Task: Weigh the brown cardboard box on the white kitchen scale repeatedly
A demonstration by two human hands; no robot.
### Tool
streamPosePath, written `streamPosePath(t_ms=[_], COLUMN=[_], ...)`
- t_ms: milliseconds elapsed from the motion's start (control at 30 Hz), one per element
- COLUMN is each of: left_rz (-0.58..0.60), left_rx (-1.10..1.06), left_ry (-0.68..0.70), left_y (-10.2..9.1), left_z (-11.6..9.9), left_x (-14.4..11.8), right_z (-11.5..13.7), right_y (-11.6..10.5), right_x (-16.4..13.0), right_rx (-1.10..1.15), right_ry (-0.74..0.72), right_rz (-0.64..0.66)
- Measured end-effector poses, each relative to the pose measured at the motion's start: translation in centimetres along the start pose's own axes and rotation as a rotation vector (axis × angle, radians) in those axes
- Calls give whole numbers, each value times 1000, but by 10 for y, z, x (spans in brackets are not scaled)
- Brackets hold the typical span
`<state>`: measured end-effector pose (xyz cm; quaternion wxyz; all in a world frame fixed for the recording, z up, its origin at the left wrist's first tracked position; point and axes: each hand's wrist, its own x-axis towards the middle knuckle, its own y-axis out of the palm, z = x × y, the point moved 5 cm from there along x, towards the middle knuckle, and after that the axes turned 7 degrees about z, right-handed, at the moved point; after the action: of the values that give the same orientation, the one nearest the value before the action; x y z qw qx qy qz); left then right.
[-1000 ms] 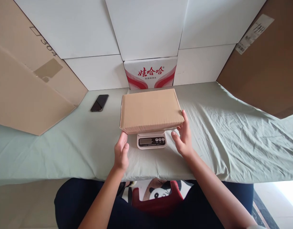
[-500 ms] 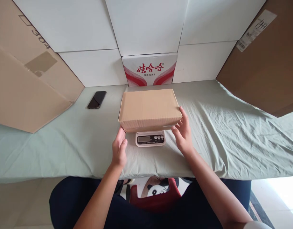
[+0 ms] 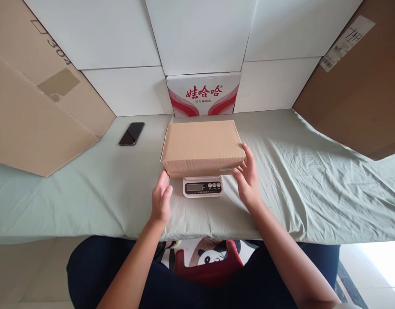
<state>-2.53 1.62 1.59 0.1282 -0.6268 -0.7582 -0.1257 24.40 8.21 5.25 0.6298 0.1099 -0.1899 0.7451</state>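
A closed brown cardboard box point(image 3: 202, 146) lies flat on a small white digital scale point(image 3: 202, 187), hiding the scale's platform; only the display and buttons show. My left hand point(image 3: 161, 199) rests on the cloth with its fingertips touching the box's near left corner. My right hand point(image 3: 248, 178) cups the near right corner, fingers along the side and thumb by the lower edge. Neither hand has a clear grip on the box.
A green cloth point(image 3: 297, 180) covers the table. A black phone point(image 3: 131, 133) lies at the back left. A red-and-white printed carton point(image 3: 203, 94) and white boards stand behind. Big cardboard boxes lean at the left point(image 3: 30, 107) and right point(image 3: 361, 94).
The view has shifted slightly. My hands stay at the box's near corners and the box stays on the scale.
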Motion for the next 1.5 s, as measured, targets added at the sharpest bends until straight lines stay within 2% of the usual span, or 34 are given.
streamPosePath(t_ms=[133,367,500,600,733,867,1000,1100,1267,1500], left_rz=[-6,2,28,27,9,-12,-10,16,42,-66], left_rx=[-9,-20,-54,-78,-100,-118,-129,-127,-105,-73], left_ry=[27,-21,-5,44,87,45,-36,-38,-54,-100], left_y=[-1,-2,-5,-5,-2,2,7,8,9,-1], left_z=[-2,3,-2,-12,-16,11,49,63,70,83], left_x=[1,-3,2,19,62,115,150,157,155,156], right_z=[3,0,7,20,25,-4,-46,-64,-77,-88], right_y=[-2,2,4,6,8,10,13,15,16,13], right_x=[0,3,5,17,60,110,133,134,133,136], right_rx=[7,-54,-36,-18,-17,-20,21,65,75,44], right_ry=[-15,-21,-62,-97,-147,-172,-110,-70,2,9], right_rz=[-26,46,58,86,128,127,50,26,42,45])
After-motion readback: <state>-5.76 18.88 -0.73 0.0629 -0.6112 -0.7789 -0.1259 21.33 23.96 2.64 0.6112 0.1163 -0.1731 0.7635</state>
